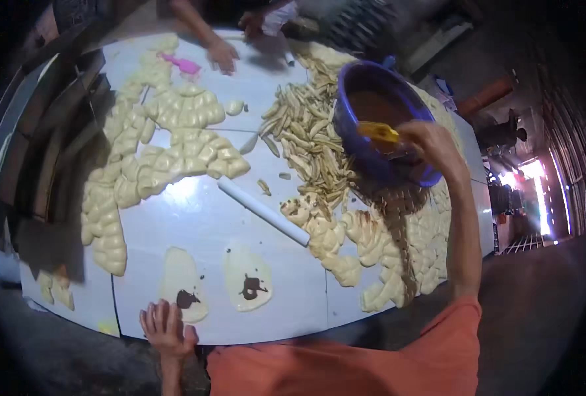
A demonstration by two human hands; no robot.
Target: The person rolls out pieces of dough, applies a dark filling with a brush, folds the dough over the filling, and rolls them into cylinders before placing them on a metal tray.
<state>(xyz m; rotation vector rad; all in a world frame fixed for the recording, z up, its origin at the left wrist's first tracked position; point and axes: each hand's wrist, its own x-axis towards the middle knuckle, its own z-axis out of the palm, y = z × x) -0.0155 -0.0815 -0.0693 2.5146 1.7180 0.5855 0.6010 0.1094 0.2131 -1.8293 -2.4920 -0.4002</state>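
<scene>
My right hand (428,145) grips a yellow plastic scoop (379,131) over the mouth of a blue-purple tub (350,113). Brown liquid or paste (379,99) fills part of the tub. At the table's near edge, my left hand (165,330) rests palm down with its fingers apart, touching or close to a flattened oval of dough (179,264). Dark brown filling (187,299) lies on its lower end. To the right is a second flattened dough oval (245,257), bearing a patch of dark filling (253,287).
A white rolling pin (263,211) lies mid-table. Pale dough lumps (187,158) spread over the left, more (372,241) at right. Long tan slices (306,132) are heaped beside the tub. A pink tool (184,65) and another person's hand (222,55) are at the far side.
</scene>
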